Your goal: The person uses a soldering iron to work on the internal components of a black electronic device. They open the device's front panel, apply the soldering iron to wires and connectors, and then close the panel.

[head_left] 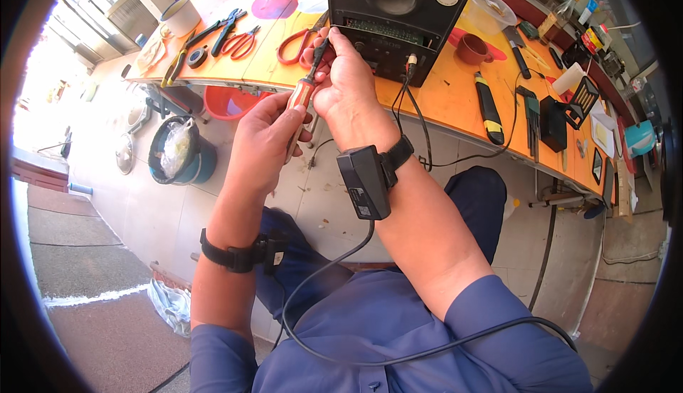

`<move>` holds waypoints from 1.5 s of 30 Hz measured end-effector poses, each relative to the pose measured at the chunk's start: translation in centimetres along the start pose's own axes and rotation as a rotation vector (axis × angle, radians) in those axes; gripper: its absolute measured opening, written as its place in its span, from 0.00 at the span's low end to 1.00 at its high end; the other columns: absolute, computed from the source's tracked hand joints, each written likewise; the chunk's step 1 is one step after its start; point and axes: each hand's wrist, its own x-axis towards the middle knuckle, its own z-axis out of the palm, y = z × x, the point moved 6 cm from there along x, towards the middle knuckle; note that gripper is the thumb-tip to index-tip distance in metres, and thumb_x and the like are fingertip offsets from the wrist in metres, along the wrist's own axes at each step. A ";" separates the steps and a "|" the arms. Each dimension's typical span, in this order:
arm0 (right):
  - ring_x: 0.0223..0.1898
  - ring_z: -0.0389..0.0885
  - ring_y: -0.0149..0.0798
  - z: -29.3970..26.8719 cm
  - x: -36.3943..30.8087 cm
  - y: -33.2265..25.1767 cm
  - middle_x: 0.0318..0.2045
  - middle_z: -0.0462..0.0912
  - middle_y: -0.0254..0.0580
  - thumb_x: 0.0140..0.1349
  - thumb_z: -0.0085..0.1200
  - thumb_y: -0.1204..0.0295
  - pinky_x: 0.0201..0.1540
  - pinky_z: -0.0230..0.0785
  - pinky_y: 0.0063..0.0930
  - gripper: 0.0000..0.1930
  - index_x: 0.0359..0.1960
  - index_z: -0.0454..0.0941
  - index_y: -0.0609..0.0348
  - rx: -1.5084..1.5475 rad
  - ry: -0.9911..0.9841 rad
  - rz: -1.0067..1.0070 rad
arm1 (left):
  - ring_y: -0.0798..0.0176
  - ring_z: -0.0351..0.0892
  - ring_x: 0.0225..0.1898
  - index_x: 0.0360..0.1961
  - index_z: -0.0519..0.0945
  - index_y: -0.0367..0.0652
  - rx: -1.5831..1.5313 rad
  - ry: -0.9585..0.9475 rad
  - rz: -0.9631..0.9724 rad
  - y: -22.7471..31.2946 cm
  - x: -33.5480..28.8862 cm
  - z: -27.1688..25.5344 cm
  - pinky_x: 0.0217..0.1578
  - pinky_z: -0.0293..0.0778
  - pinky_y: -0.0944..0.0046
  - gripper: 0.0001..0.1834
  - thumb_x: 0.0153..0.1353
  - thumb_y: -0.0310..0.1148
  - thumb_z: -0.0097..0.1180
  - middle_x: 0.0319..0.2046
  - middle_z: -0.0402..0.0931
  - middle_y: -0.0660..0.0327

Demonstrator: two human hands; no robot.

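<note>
My left hand is closed round the red and pale handle of a screwdriver, whose shaft points up and away from me. My right hand is closed at the shaft's far end, its fingers curled round a small dark piece that I cannot make out further. Just beyond my hands stands a black speaker box on the table. A round port shows in its back, and below that a slot exposes a green circuit board. Cables hang from its lower right.
On the orange table, red-handled scissors, pliers, black tape and a mug lie left. A brown cup, a yellow-black cutter and a black case are right. Below stand a red basin and a bucket.
</note>
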 end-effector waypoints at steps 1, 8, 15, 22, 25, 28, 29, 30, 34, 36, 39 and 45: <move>0.24 0.77 0.30 0.0 0.1 0.0 0.25 0.81 0.33 0.75 0.49 0.64 0.23 0.60 0.22 0.11 0.35 0.78 0.53 0.002 0.002 0.002 | 0.75 0.80 0.32 0.56 0.78 0.35 0.002 -0.005 0.000 0.1 0.1 0.0 0.28 0.70 0.75 0.19 0.70 0.36 0.57 0.38 0.80 0.65; 0.29 0.82 0.30 -0.7 -0.1 0.0 0.30 0.83 0.35 0.75 0.51 0.66 0.25 0.68 0.21 0.08 0.38 0.79 0.54 -0.023 0.016 0.002 | 0.75 0.80 0.32 0.56 0.77 0.34 0.028 -0.012 -0.001 0.4 0.4 0.0 0.27 0.71 0.75 0.19 0.70 0.36 0.58 0.38 0.81 0.65; 0.37 0.81 0.24 -2.9 -2.9 -1.4 0.37 0.84 0.31 0.73 0.54 0.66 0.33 0.73 0.17 0.08 0.45 0.81 0.55 -0.289 -0.005 -0.036 | 0.74 0.81 0.32 0.57 0.77 0.35 0.002 -0.001 -0.017 0.2 0.6 0.0 0.27 0.71 0.75 0.19 0.70 0.35 0.58 0.38 0.81 0.64; 0.34 0.82 0.24 -5.4 -8.2 -11.9 0.37 0.83 0.33 0.69 0.60 0.71 0.35 0.74 0.17 0.10 0.48 0.81 0.61 -0.982 -0.111 -0.548 | 0.71 0.81 0.33 0.57 0.78 0.37 -0.016 -0.007 -0.010 -0.2 0.9 0.1 0.28 0.73 0.72 0.19 0.70 0.36 0.59 0.38 0.82 0.61; 0.33 0.82 0.24 -5.9 -8.2 -16.4 0.38 0.82 0.34 0.68 0.61 0.72 0.36 0.74 0.17 0.12 0.51 0.79 0.61 -1.146 -0.006 -0.821 | 0.71 0.81 0.33 0.57 0.78 0.36 -0.025 -0.001 -0.010 -0.4 0.9 0.3 0.28 0.73 0.72 0.19 0.70 0.36 0.59 0.38 0.81 0.61; 0.32 0.82 0.25 -6.0 -7.6 -18.0 0.39 0.82 0.36 0.67 0.62 0.74 0.38 0.74 0.18 0.13 0.51 0.77 0.62 -1.384 0.098 -0.927 | 0.71 0.81 0.33 0.57 0.78 0.36 -0.047 0.003 -0.008 -0.6 1.0 0.4 0.28 0.73 0.72 0.19 0.70 0.35 0.59 0.38 0.81 0.61; 0.32 0.82 0.25 -6.1 -7.3 -18.0 0.39 0.82 0.36 0.66 0.62 0.75 0.38 0.75 0.19 0.13 0.51 0.77 0.62 -1.466 0.129 -0.919 | 0.71 0.81 0.33 0.57 0.78 0.36 -0.050 0.003 -0.011 -0.6 1.0 0.5 0.29 0.73 0.72 0.19 0.69 0.35 0.59 0.38 0.81 0.61; 0.32 0.83 0.27 -6.2 -7.1 -17.7 0.39 0.83 0.38 0.65 0.63 0.75 0.38 0.75 0.20 0.13 0.50 0.77 0.62 -1.435 0.106 -0.895 | 0.71 0.81 0.33 0.57 0.79 0.36 -0.053 0.006 -0.013 -0.6 1.0 0.5 0.29 0.73 0.72 0.19 0.69 0.35 0.59 0.38 0.81 0.61; 0.32 0.86 0.29 -6.5 -6.5 -16.6 0.38 0.86 0.40 0.64 0.63 0.75 0.37 0.77 0.23 0.13 0.48 0.78 0.62 -1.347 0.088 -0.805 | 0.71 0.81 0.33 0.57 0.79 0.37 -0.067 0.009 -0.013 -0.7 1.0 0.5 0.29 0.73 0.73 0.18 0.69 0.35 0.59 0.38 0.81 0.62; 0.31 0.87 0.29 -6.4 -6.1 -16.5 0.37 0.86 0.40 0.64 0.63 0.76 0.37 0.77 0.23 0.11 0.47 0.79 0.63 -1.316 0.104 -0.788 | 0.71 0.81 0.33 0.57 0.79 0.37 -0.097 0.003 -0.019 -0.8 1.0 0.7 0.28 0.73 0.73 0.18 0.69 0.35 0.59 0.38 0.82 0.62; 0.30 0.87 0.30 -6.3 -5.7 -16.6 0.35 0.86 0.39 0.64 0.62 0.77 0.36 0.77 0.23 0.09 0.44 0.80 0.63 -1.285 0.109 -0.799 | 0.71 0.81 0.33 0.56 0.79 0.37 -0.098 0.008 -0.016 -1.0 1.0 0.7 0.29 0.73 0.73 0.18 0.70 0.35 0.59 0.38 0.82 0.62; 0.30 0.87 0.29 -5.9 -5.5 -16.6 0.33 0.85 0.38 0.64 0.62 0.78 0.35 0.77 0.22 0.05 0.41 0.81 0.64 -1.260 0.051 -0.911 | 0.73 0.81 0.32 0.58 0.76 0.35 -0.113 0.003 -0.005 -1.0 1.1 0.9 0.26 0.72 0.76 0.19 0.71 0.34 0.57 0.38 0.81 0.63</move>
